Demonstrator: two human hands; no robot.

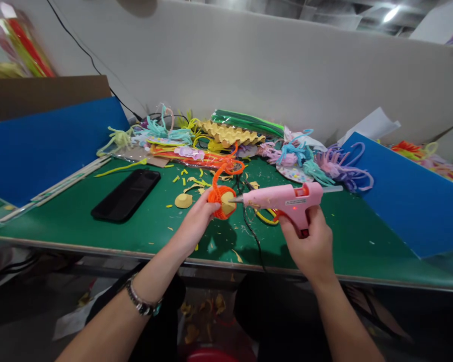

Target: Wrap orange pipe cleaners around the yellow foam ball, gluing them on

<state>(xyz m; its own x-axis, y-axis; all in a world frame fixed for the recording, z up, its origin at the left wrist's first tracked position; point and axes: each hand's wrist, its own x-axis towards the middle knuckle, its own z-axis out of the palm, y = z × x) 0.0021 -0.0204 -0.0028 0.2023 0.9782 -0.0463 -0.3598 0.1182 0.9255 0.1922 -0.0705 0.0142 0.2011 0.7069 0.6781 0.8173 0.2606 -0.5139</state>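
Observation:
My left hand [199,217] is closed on an orange ball of wound pipe cleaner [219,213], with a loose orange strand curling up from it. A pale yellow piece [228,202] shows on the ball's right side. Wrapped round the handle of a pink hot glue gun [272,197] is my right hand [312,244]. The gun's metal nozzle points left and reaches the pale yellow piece; whether it touches is hard to tell. A clear glue stick [332,189] pokes out of the gun's back. On the green table left of the ball lies a small pale yellow dome [183,201].
A black phone [126,195] lies at left between a blue panel [53,146] and the ball. Bundled pipe cleaners and a yellow egg-carton sheet [230,133] line the back. Another blue panel [407,196] stands right. Yellow scraps and a black cord [253,234] are on the green tabletop [347,246].

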